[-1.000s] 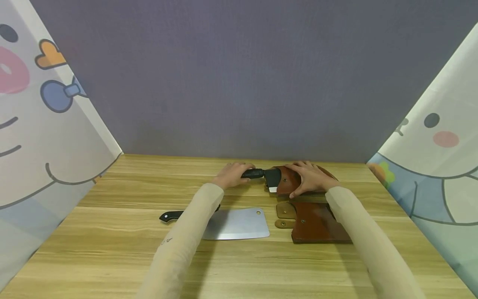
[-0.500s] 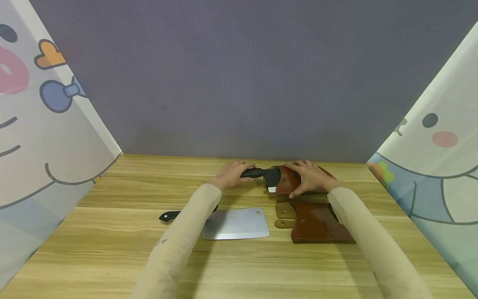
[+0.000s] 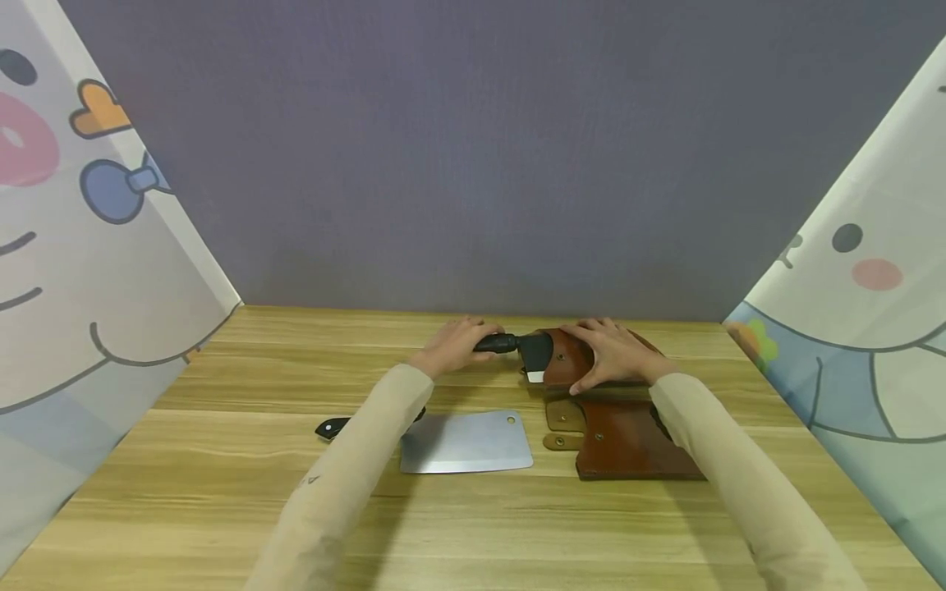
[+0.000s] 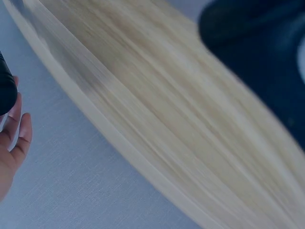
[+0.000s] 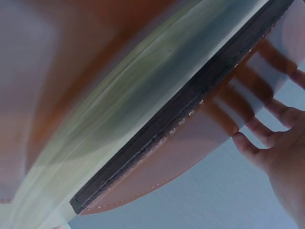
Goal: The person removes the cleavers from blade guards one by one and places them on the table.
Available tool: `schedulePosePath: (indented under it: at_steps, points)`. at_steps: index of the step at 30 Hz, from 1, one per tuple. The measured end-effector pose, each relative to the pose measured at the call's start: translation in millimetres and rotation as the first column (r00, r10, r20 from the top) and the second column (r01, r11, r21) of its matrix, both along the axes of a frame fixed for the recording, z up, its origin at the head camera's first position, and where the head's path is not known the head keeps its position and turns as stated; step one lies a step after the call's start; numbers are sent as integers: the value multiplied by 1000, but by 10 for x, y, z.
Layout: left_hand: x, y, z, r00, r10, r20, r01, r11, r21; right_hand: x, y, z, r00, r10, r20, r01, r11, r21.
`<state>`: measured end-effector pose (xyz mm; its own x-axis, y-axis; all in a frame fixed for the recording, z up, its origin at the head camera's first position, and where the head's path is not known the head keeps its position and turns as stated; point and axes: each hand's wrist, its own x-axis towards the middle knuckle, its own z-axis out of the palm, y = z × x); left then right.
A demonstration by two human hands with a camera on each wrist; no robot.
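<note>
At the back of the table, my left hand grips the black handle of a knife; the left wrist view also catches that hand's fingertips at the handle's end. The knife's dark blade, with a bright edge, sits mostly inside a brown leather sheath. My right hand holds this sheath from above, thumb on the near side and fingers on the far side. In the right wrist view the fingers lie against the sheath's glossy face. How deep the blade reaches is hidden.
Nearer me lies a cleaver with a bare silver blade and black handle, partly under my left forearm. A second brown sheath with two snap straps lies to its right. A grey panel rises behind the table.
The knife and its sheath have shifted very slightly left together with the left hand. Both forearms have moved a little outward. The cleaver and the second sheath stay where they were.
</note>
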<state>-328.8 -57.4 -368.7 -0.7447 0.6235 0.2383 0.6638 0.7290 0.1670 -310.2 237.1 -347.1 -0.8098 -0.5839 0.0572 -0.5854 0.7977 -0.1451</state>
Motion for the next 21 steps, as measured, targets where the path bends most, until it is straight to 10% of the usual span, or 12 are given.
schedulePosePath:
  at_steps: [21]
  points:
    - [66, -127, 68, 998, -28, 50, 27, 999, 25, 66, -82, 21, 1000, 13, -12, -13, 1000, 4]
